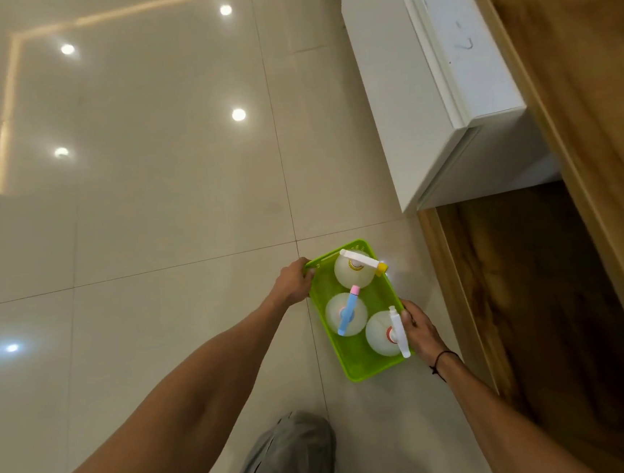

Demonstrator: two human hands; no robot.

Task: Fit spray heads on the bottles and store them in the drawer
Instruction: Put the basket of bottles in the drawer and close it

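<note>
Currently, stage: the person is standing over a glossy cream tiled floor (150, 212), gripping a bright green plastic basket (356, 368) that appears to be sitting on or just above it; which, I cannot tell.
Left hand (294, 283): it is curling closed over the basket's far left corner, fingers wrapping the rim.
Right hand (420, 330): it is closing on the basket's right rim, thumb pressing just beside the nearest bottle's head; a thin black cord is circling the wrist.
Bottles: three round translucent plastic bottles are standing upright inside the basket, two near and one far.
Spray heads: each bottle is wearing one, a white head with a yellow nozzle (361, 260) on the far bottle, a blue head with a pink tip (348, 310) on the middle one, a plain white head (399, 332) on the nearest.
Done: fitting seems finished, judging by all three heads sitting in place.
Left: storing is pending; a white pulled-out drawer (440, 85) is projecting from the wood-grain cabinet (574, 100) ahead and to the right, well apart from the basket.
Writing: no brand or label is showing legibly; a faint dark scribble on the drawer's top edge is too small to make out.
</note>
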